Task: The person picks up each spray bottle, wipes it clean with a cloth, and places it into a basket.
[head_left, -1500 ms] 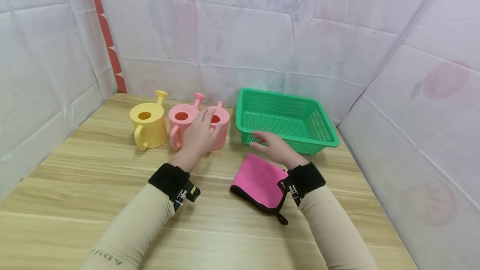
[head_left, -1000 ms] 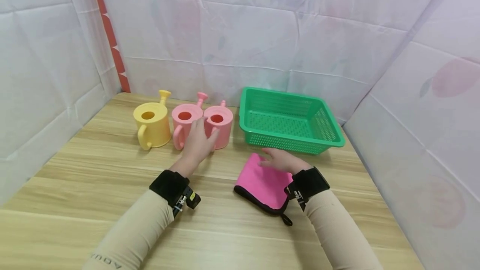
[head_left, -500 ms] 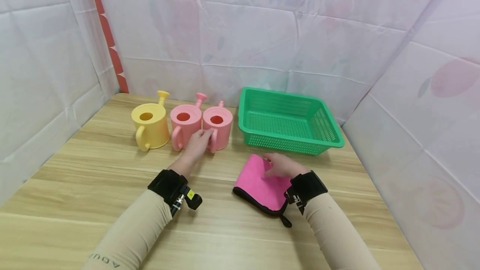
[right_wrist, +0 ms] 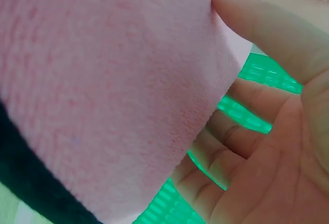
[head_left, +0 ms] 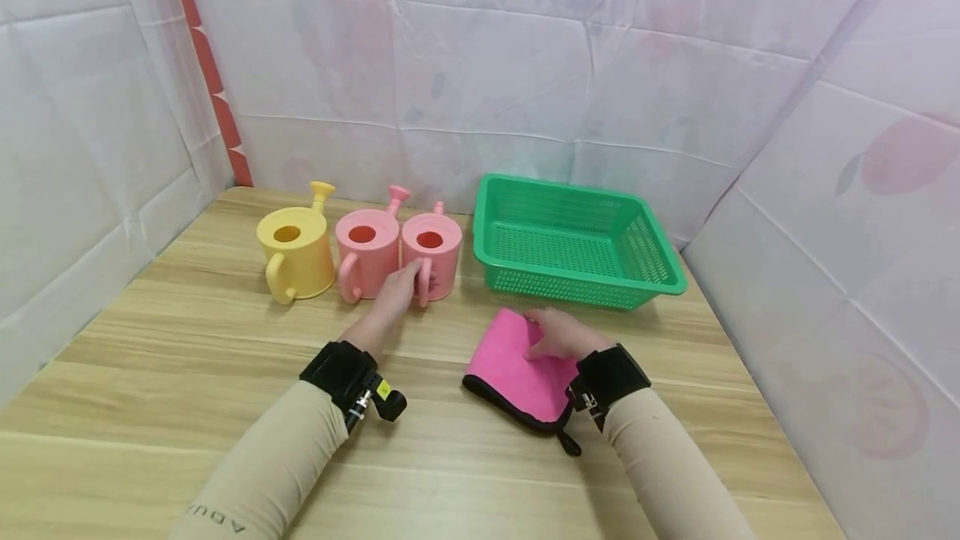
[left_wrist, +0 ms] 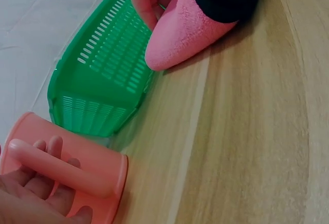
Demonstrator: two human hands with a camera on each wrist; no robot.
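My left hand (head_left: 393, 293) grips the handle of the right-hand pink watering can (head_left: 444, 267), which stands upright on the table. In the left wrist view the fingers (left_wrist: 40, 185) pass through behind that handle (left_wrist: 59, 168). My right hand (head_left: 561, 333) pinches the far right edge of a folded pink towel (head_left: 510, 365) with black trim and a small hanging loop. Close up in the right wrist view, the thumb (right_wrist: 257, 21) presses the fuzzy towel (right_wrist: 113, 90) from the front and the fingers lie behind it.
Left of the gripped can stand another pink watering can (head_left: 378, 261) and a yellow watering can (head_left: 307, 261). A green plastic basket (head_left: 577, 277) sits behind the towel at the back right. White printed sheets (head_left: 480, 73) wall the wooden table (head_left: 420, 457) on three sides.
My left hand has come down from above the pink cans and taken hold of the right one's handle. My right hand has moved from the basket's front down to the towel and pinched it.
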